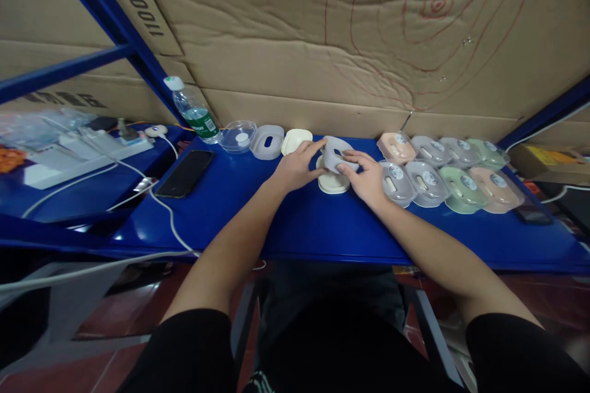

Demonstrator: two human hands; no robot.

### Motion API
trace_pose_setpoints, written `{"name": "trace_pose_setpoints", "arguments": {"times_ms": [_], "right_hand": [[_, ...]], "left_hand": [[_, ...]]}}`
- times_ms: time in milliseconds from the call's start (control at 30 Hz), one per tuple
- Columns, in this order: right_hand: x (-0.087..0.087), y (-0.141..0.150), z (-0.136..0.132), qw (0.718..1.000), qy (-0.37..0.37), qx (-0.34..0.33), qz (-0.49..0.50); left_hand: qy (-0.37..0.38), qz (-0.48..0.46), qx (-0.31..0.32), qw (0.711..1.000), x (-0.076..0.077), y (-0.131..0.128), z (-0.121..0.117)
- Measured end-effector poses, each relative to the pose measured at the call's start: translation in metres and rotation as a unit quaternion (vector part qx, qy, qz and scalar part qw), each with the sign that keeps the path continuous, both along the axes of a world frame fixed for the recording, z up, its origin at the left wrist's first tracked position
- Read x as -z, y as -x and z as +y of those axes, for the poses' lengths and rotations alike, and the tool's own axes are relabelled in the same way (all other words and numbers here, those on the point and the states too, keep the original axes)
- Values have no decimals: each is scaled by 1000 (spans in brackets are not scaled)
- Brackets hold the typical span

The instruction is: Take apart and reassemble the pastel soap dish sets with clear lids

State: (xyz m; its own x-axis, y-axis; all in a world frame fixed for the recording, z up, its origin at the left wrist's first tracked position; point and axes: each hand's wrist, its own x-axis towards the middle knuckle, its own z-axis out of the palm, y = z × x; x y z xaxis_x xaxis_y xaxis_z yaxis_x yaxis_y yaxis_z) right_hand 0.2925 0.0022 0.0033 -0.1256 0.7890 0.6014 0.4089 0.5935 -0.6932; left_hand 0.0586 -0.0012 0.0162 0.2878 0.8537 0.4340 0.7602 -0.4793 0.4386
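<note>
A translucent grey plastic lid (335,163) with an oval slot is held tilted between my two hands. My left hand (297,166) grips its left edge with thumb and fingers. My right hand (366,175) pinches its right side, thumb on the near face. Just below the lid is a cream plastic base (334,184) on the blue table; whether the two touch I cannot tell. Left of my hands are a cream dish (296,138), another grey slotted lid (267,143) and a clear round-cornered container (238,137) with a small white piece inside.
Two rows of lidded boxes in grey, green and pink (429,183) stand right of my hands. A water bottle (198,113) and a black phone (185,174) are to the left, beside white cables (168,212). Cardboard (258,31) closes off the back.
</note>
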Motion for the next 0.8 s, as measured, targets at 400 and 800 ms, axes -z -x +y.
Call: {"name": "trace_pose_setpoints", "arguments": {"times_ms": [400,800], "right_hand": [[1,-1,0,999,-16,-13,-38],[2,-3,1,987,-12,-96,-127]], "left_hand": [[-211,-72,-118,968,-10,9,-2],[-82,-74,-315,943,-15,63,13]]}}
